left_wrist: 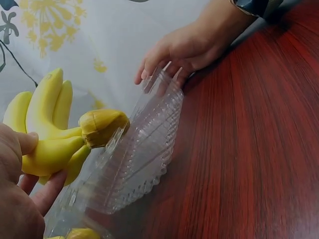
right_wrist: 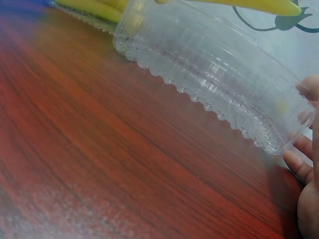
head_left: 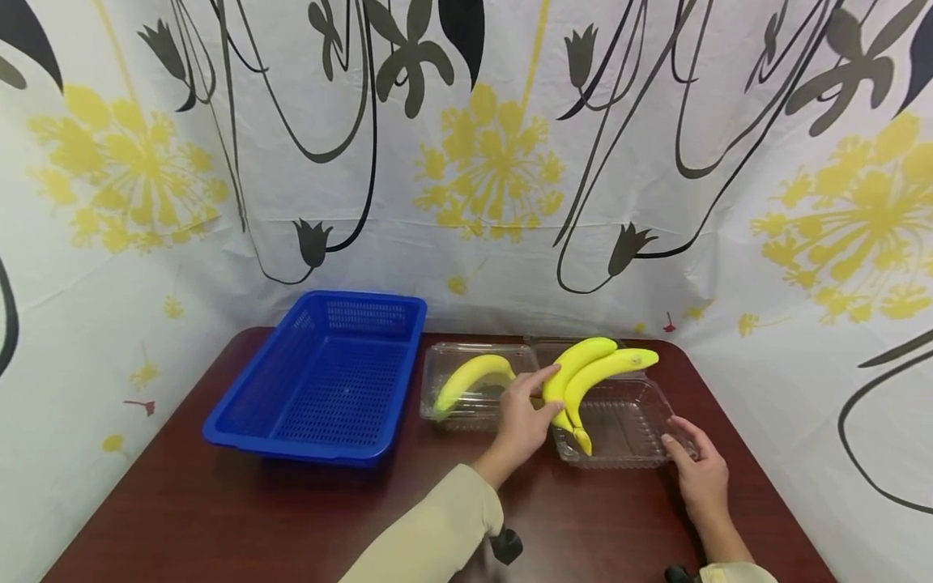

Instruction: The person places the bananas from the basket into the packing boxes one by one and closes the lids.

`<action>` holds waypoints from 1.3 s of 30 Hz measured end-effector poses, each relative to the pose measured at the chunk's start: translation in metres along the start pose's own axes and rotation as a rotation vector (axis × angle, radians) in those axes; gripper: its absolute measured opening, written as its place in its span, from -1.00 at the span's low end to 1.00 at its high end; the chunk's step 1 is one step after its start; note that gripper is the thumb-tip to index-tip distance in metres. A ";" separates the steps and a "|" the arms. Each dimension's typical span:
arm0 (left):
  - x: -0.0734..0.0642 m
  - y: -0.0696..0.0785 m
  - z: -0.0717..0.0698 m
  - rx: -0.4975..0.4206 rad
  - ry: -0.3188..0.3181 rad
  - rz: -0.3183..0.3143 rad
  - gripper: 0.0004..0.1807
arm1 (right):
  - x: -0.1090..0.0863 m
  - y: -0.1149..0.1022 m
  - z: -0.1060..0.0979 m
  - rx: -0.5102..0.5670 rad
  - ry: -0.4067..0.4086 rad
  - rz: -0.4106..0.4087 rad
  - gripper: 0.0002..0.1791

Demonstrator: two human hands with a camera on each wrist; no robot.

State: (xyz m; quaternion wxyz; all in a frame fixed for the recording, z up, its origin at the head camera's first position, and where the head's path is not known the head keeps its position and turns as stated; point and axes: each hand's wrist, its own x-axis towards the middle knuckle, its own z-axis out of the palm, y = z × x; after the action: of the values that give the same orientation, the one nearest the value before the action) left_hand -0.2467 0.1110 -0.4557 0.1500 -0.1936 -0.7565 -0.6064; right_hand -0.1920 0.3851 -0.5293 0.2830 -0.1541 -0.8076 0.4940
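My left hand point(head_left: 523, 413) grips a bunch of yellow bananas point(head_left: 596, 374) from its left side, thumb and fingers around it. The bunch hangs over an open clear plastic clamshell box point(head_left: 630, 433), its stem end toward me, low at the box's left part. In the left wrist view the brown-yellow stem point(left_wrist: 103, 127) overlaps the box's edge. At the box's right end my right hand point(head_left: 701, 470) holds the wall between thumb and fingers. The right wrist view shows the ridged box point(right_wrist: 199, 79) with the fingertips point(right_wrist: 296, 164) at its corner.
Left of the open box stands another clear plastic box point(head_left: 437, 364) with a banana point(head_left: 474, 376) inside. A blue plastic basket point(head_left: 394, 389) sits farther left on the dark red table point(head_left: 291, 518). A patterned cloth point(head_left: 466, 267) hangs behind the table.
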 end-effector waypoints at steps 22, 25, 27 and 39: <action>0.014 0.011 0.027 0.630 -0.194 -0.006 -0.53 | -0.002 -0.003 0.001 0.002 -0.048 -0.031 -0.58; 0.014 0.013 0.029 0.689 -0.230 0.017 -0.53 | -0.002 -0.003 0.001 0.001 -0.050 -0.032 -0.58; 0.014 0.013 0.030 0.717 -0.242 0.033 -0.53 | -0.002 -0.004 0.000 0.000 -0.052 -0.030 -0.57; 0.020 0.015 0.027 0.602 -0.239 -0.040 -0.54 | -0.002 -0.004 -0.001 -0.019 -0.054 -0.006 -0.57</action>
State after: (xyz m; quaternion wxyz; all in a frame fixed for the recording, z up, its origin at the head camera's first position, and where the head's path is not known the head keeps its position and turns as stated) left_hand -0.2569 0.1426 -0.4395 0.0987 -0.1955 -0.9177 -0.3314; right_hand -0.1894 0.3832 -0.5257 0.2613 -0.1408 -0.8200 0.4894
